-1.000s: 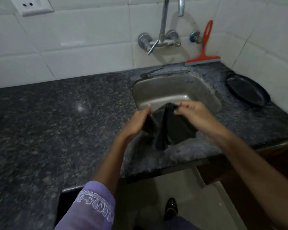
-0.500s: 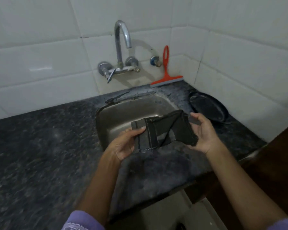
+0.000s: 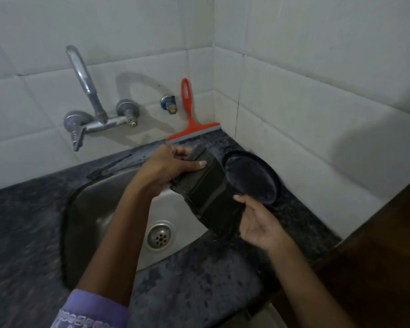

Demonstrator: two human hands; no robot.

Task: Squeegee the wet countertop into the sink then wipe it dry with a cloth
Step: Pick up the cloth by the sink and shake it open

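**Cloth in both hands over sink, drying stage about to start**

Progress, left to right: granite desk (image 3: pixel 26 233) looked dark and blotchy, so whether water remained on it could not be told. Steel sink (image 3: pixel 92 209) sat recessed in it, drain showing. Red squeegee (image 3: pixel 191 125) was parked against the back tiles behind the sink, touched by no hand, so the squeegee pass was judged finished. Wipe-dry not yet begun: the dark cloth (image 3: pixel 208 197) was off the desk, held above the sink's right edge, near a black pan (image 3: pixel 253 176) standing in the corner.

Hand pose: left hand (image 3: pixel 166 169), arm reaching up across the basin, grip closed on the cloth's far upper end, thumb pressed flat on top. Right hand (image 3: pixel 258 223) came in from the lower right, palm up, fingers curled under the cloth's near lower end, grip closed on it. Cloth stretched between them, partly folded, tilted down toward the right hand.
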